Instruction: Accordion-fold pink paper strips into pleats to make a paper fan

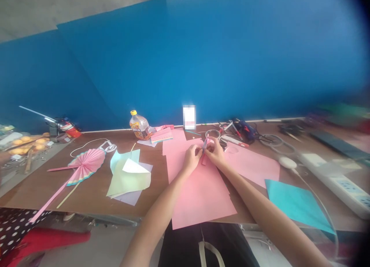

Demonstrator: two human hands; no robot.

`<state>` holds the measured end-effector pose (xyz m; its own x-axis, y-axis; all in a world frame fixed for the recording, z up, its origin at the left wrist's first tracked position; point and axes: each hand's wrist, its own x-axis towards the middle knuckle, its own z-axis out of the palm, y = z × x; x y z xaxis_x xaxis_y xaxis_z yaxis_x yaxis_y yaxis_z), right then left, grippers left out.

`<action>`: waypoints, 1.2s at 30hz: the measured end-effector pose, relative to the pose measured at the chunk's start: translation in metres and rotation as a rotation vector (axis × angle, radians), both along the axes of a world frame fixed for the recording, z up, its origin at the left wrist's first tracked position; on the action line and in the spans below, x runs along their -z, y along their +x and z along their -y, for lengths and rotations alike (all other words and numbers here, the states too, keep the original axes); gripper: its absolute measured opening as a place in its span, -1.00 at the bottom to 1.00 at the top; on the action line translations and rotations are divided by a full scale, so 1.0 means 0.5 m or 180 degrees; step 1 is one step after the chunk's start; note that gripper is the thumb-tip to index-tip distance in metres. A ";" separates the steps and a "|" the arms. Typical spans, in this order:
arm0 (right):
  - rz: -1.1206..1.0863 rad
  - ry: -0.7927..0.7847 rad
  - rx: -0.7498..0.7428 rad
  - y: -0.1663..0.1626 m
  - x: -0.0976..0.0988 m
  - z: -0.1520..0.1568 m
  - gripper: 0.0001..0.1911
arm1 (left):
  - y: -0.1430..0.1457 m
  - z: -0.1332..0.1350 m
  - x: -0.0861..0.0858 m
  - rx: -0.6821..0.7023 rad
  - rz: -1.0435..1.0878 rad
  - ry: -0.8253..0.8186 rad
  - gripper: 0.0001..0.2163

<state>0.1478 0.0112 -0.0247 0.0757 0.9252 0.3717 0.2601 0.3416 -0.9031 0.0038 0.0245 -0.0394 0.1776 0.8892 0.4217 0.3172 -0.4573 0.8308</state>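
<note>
My left hand [192,157] and my right hand [215,153] meet over the middle of the table, fingers pinched together. Between them is a small folded piece of paper [205,143], purplish at its upper end. A narrow pink strip shows just below the fingertips; whether it belongs to the same piece I cannot tell. Under both hands lie large pink paper sheets [199,205], the front one reaching past the table's near edge. Another pink sheet [254,165] spreads out on the right.
To the left are a pleated pink paper fan [88,163] and pale coloured sheets [130,180]. Behind stand a bottle with a yellow cap [139,126] and a white blurred-out card [189,117]. A turquoise sheet [297,203], cables and a power strip [332,174] occupy the right.
</note>
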 end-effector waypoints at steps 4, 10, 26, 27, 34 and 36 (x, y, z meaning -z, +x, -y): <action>0.0097 0.0149 -0.0005 0.002 -0.007 0.001 -0.44 | -0.003 0.004 -0.004 -0.0050 -0.0106 0.0149 -0.89; 0.0283 0.0221 -0.0124 0.005 -0.006 0.000 -0.48 | -0.010 0.007 -0.010 -0.0143 -0.0178 0.0188 -0.89; 0.0541 0.0195 0.0205 -0.009 -0.029 0.021 -0.38 | -0.007 0.011 -0.020 -0.0293 -0.0552 0.0578 -0.91; 0.0527 0.0179 0.0214 -0.011 -0.029 0.022 -0.36 | -0.005 0.011 -0.018 -0.0323 -0.0528 0.0568 -0.91; 0.0596 0.0269 0.0061 -0.014 -0.013 0.015 -0.67 | 0.003 0.005 -0.009 -0.0427 -0.0470 0.0457 -0.92; 0.0770 0.0394 0.0037 -0.014 -0.009 0.011 -0.81 | 0.002 0.003 -0.008 -0.0416 -0.0420 0.0398 -0.93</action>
